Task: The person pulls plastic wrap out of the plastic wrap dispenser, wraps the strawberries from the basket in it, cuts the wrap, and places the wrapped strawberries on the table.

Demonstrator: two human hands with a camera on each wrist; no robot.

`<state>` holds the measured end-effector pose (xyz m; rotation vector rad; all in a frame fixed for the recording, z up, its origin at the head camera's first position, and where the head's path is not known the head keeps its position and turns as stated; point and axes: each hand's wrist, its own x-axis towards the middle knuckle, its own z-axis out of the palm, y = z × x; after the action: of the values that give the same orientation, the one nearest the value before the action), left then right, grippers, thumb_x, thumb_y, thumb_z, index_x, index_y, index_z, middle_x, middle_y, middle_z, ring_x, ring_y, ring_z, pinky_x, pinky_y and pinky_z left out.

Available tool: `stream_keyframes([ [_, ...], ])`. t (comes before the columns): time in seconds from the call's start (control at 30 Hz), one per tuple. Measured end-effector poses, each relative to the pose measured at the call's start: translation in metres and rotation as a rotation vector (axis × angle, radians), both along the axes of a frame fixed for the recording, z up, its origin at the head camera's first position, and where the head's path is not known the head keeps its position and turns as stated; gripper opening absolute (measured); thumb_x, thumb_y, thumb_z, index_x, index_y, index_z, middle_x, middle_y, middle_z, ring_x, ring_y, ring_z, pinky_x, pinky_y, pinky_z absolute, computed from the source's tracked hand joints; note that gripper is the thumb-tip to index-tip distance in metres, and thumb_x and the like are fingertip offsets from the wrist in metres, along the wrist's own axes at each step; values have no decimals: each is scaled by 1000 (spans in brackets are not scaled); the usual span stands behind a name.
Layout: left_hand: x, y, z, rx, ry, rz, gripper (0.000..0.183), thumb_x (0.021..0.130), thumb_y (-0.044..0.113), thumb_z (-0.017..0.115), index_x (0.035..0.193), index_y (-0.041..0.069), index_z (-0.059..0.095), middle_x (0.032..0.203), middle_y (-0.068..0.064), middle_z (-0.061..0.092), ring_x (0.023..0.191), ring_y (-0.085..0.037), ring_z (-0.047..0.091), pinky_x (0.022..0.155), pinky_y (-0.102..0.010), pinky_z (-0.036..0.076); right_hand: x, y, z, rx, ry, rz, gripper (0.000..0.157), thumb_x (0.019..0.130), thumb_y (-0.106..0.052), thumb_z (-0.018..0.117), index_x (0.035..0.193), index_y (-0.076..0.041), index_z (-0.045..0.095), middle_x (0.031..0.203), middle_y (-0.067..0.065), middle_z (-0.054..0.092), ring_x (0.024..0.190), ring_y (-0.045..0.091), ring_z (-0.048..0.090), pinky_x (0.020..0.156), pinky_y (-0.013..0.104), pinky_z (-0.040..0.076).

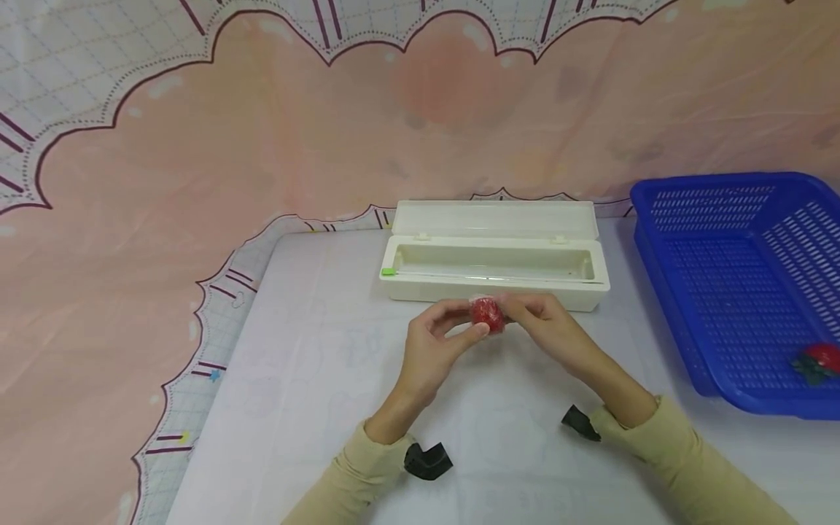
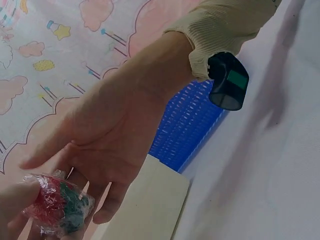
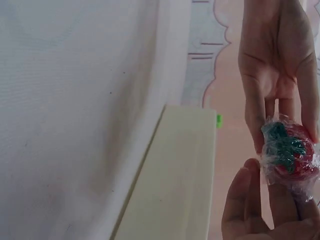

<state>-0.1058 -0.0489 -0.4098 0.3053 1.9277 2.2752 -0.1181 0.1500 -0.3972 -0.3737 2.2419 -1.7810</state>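
A red strawberry (image 1: 487, 313) with green leaves (image 3: 286, 147), wrapped in clear plastic film, is held up in front of the long white box. My left hand (image 1: 429, 350) pinches it between thumb and fingers from the left. On its right side, the fingers of my right hand (image 1: 558, 332) hold the wrapped fruit as well. In the left wrist view the crinkled film (image 2: 82, 207) covers both the red flesh and the leaves. The fingers partly hide one another behind the fruit.
The white box (image 1: 495, 292) stands behind my hands with its lid (image 1: 495, 219) raised and a green tab (image 1: 389, 271) at its left end. To the right is a blue basket (image 1: 695, 343) with an unwrapped strawberry (image 1: 823, 359) inside. A white cloth (image 1: 295, 364) covers the table.
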Motion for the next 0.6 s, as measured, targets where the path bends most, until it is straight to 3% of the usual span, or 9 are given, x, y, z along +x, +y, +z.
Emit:
stream_keyframes([
  [0.17,-1,-1,2,-28,-5,42,33,82,-1,78,113,-2,66,110,-13,68,98,-18,69,83,-32,59,4,0,-1,1,34,36,38,98,-27,64,130,-6,65,116,7,72,103,19,68,93,46,54],
  [0.37,-4,-3,-1,-145,16,77,41,80,7,83,118,6,67,110,-11,68,103,-20,66,84,-30,58,3,1,-3,21,60,43,35,99,-25,61,128,-6,66,109,6,74,99,16,69,91,43,54],
  [0.6,-3,-3,-3,-125,91,41,39,83,3,78,120,-1,69,120,-13,66,109,-23,65,90,-34,57,2,0,-4,47,50,48,35,100,-26,60,129,-7,66,111,6,73,102,19,66,91,44,53],
])
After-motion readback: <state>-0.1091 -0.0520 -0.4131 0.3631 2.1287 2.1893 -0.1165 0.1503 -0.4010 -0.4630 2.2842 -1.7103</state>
